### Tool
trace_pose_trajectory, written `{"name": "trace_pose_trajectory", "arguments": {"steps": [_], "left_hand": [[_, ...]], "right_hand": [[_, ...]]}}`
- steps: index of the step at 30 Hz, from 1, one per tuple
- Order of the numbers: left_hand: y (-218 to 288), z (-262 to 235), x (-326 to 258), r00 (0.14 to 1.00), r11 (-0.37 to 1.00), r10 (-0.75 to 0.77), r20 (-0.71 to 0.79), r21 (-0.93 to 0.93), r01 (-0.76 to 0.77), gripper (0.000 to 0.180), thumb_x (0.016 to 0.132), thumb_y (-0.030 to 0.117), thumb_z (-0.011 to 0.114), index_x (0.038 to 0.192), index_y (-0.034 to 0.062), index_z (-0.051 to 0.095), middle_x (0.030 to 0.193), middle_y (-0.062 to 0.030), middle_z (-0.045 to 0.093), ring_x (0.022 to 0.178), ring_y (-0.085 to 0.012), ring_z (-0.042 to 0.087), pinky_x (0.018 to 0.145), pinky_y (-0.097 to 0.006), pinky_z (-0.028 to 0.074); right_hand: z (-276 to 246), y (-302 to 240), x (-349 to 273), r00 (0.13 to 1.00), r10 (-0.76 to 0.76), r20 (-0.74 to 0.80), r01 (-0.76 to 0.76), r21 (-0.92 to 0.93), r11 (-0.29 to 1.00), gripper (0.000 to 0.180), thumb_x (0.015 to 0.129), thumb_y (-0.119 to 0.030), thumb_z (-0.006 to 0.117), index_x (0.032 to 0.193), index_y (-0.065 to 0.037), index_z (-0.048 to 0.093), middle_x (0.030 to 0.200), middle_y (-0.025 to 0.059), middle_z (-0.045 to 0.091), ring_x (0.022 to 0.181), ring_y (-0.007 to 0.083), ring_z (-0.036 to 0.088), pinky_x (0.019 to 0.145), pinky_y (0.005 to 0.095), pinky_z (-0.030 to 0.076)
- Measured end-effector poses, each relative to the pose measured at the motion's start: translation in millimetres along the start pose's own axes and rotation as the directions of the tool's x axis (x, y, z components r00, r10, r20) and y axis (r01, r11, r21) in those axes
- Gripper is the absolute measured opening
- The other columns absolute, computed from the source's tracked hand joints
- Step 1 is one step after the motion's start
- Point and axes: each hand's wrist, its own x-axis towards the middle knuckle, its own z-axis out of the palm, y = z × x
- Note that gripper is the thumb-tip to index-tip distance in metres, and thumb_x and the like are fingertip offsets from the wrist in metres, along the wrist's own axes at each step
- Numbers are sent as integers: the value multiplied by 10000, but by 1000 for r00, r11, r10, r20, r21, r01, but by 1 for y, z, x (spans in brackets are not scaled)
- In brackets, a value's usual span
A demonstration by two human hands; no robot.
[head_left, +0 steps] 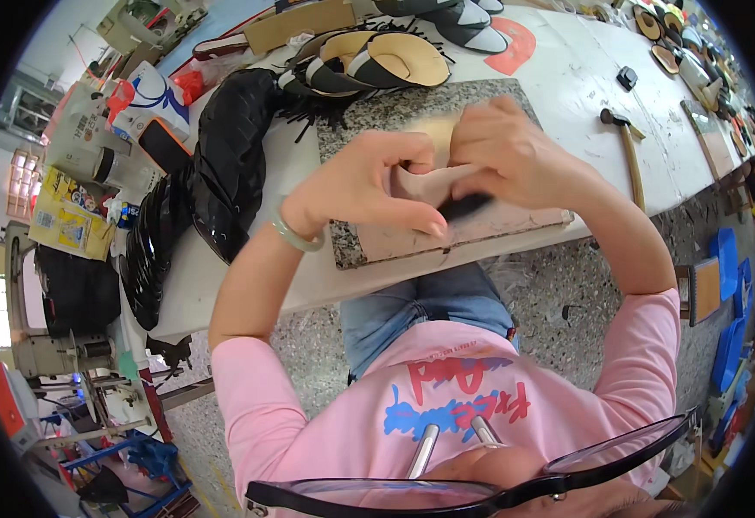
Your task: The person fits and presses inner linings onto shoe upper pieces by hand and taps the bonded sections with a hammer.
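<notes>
My left hand (362, 186) and my right hand (515, 155) both grip a beige shoe piece (429, 183) held just above a speckled granite slab (412, 108) on the white table (584, 78). A dark strap or heel part (464, 207) shows under my right fingers at the piece's lower edge. A pale green bangle (295, 235) circles my left wrist. The fingers hide most of the piece.
A stack of black woven strips (222, 164) lies left of the slab. Sandals with tan insoles (377, 60) sit behind it. A hammer (628, 151) lies to the right, more soles (679, 43) further back. Boxes and bags (110, 129) crowd the left end.
</notes>
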Motion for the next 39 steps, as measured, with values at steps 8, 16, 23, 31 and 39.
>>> {"name": "trace_pose_trajectory", "arguments": {"steps": [8, 16, 23, 31, 39], "left_hand": [[-64, 43, 6, 950, 253, 278, 144, 943, -217, 44, 713, 121, 625, 712, 115, 581, 706, -38, 568, 730, -222, 605, 675, -345, 459], [-63, 32, 18, 947, 605, -280, -155, 738, 300, 177, 784, 179, 658, 859, 19, 664, 765, -182, 655, 779, -364, 645, 701, -435, 497], [-55, 28, 33, 885, 628, -449, -125, 660, 412, 288, 777, 273, 707, 824, -10, 676, 781, -205, 663, 787, -360, 654, 712, -413, 503], [-55, 36, 37, 897, 541, -415, -153, 751, 379, 263, 755, 255, 704, 764, -6, 671, 741, -198, 658, 744, -371, 651, 695, -424, 510], [-54, 37, 36, 932, 342, -343, -116, 909, 239, 233, 767, 278, 706, 698, 57, 678, 695, -132, 674, 696, -300, 675, 655, -428, 537]], "right_hand": [[83, 31, -53, 997, 77, 4, -66, -468, 881, 175, 725, -276, 703, 800, -122, 668, 772, 8, 604, 870, 199, 571, 878, 373, 379], [88, 48, -36, 925, 377, -43, -379, -180, 908, 268, 736, -346, 751, 760, -103, 640, 707, 89, 627, 765, 269, 615, 847, 394, 403], [76, 48, -16, 822, 535, 194, -485, -255, 837, 311, 754, -401, 723, 768, -93, 682, 728, 125, 680, 767, 302, 668, 887, 411, 423], [78, 41, -8, 831, 521, 195, -449, -318, 835, 299, 744, -334, 739, 836, -60, 660, 796, 131, 683, 782, 303, 666, 860, 437, 440], [97, 49, -45, 992, -66, -108, 27, -332, 943, 194, 762, -147, 638, 955, -144, 659, 1277, 43, 521, 1261, 232, 462, 995, 497, 352]]}}
